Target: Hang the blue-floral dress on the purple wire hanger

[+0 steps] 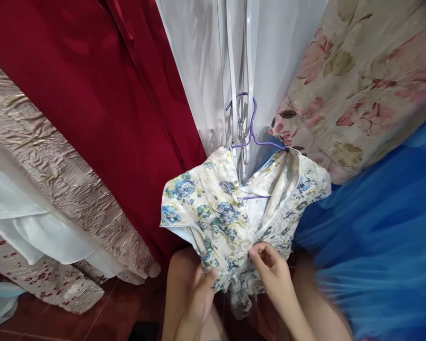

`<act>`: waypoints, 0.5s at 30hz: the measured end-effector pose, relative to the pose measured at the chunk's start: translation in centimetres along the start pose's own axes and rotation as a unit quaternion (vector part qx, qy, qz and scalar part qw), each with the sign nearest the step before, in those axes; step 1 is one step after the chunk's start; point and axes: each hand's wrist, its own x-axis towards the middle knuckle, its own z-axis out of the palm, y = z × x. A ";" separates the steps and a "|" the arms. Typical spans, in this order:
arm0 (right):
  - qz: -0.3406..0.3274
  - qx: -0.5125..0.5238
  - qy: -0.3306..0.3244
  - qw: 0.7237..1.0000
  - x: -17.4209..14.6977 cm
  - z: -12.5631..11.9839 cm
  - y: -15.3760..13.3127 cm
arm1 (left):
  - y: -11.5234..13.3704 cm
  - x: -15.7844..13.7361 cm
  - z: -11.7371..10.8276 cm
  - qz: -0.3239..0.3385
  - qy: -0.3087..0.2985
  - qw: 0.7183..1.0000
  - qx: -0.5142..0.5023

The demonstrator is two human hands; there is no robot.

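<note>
Both hands pinch the floral dress [230, 213], which hangs on a purple hanger [252, 132] between red curtain [102, 94] and blue tulle [376, 227]: left hand [199, 293] gripping the hem, right hand [273, 270] the waist. Best hold the fabric evenly, without tugging.

Between the left hand [198, 296] and right hand [274, 270], the dress [227, 213] is cream with blue flowers; above them, a purple hanger [252, 128]; rightward, blue tulle [376, 237]; leftward, a dark red curtain [102, 94].
</note>
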 end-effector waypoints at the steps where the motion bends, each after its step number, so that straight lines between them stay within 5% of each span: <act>1: -0.004 -0.013 -0.004 1.000 0.1 -0.1 -0.3 | 0.0 0.0 -0.2 -0.007 0.007 1.000 0.028; 4: 0.007 -0.017 -0.021 1.000 -0.1 -0.5 -1.1 | -0.4 0.6 -0.4 0.132 0.155 0.967 0.152; 6: 0.023 -0.002 -0.031 0.999 -0.6 -0.7 -1.3 | -1.0 0.9 0.0 0.315 0.266 0.881 0.232; 7: 0.030 0.007 -0.031 0.999 -0.9 -0.7 -1.4 | -1.5 1.0 0.3 0.385 0.273 0.837 0.277; 9: 0.039 0.028 -0.026 0.998 -1.5 -0.8 -1.5 | -2.5 0.8 1.3 0.437 0.167 0.803 0.369; 12: 0.054 0.062 -0.034 0.996 -2.0 -0.9 -1.8 | -4.2 0.4 3.5 0.384 -0.020 0.823 0.418; 15: 0.075 0.083 -0.046 0.993 -2.0 -1.1 -2.5 | -5.0 0.6 5.7 0.354 -0.025 0.852 0.386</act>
